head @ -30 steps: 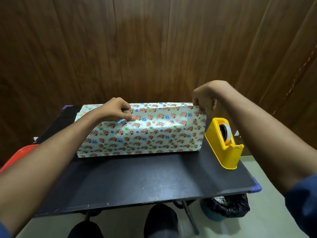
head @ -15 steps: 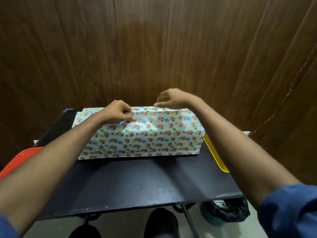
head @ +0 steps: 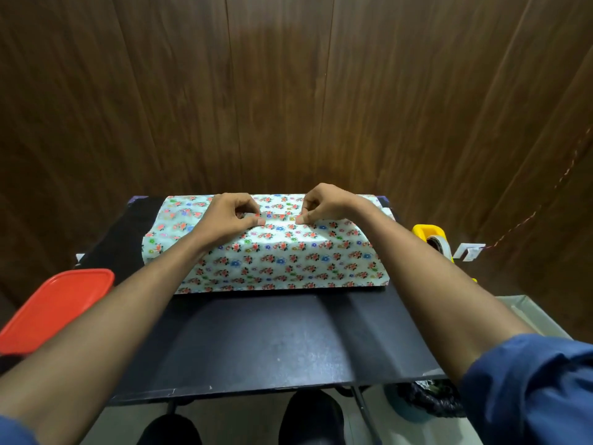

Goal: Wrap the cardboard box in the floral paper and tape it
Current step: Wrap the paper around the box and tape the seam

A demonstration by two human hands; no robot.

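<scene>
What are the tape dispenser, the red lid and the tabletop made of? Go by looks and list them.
Tape dispenser: likely glossy moulded plastic, yellow, rounded edges.
Red lid: probably semi-matte plastic, with rounded corners and a raised rim.
Tabletop: dark matte board, perhaps laminate, scuffed with pale marks; the edge looks thin.

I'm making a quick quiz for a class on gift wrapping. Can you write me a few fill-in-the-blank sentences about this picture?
1. Both the left hand and the right hand rest on top of the wrapped box, whose paper has a ____ pattern.
2. The tape dispenser right of the box is ____ in colour.
3. The red lid lies on the person's ____ side.
4. The box sits on a ____ table.

Missing words: floral; yellow; left; black
</scene>
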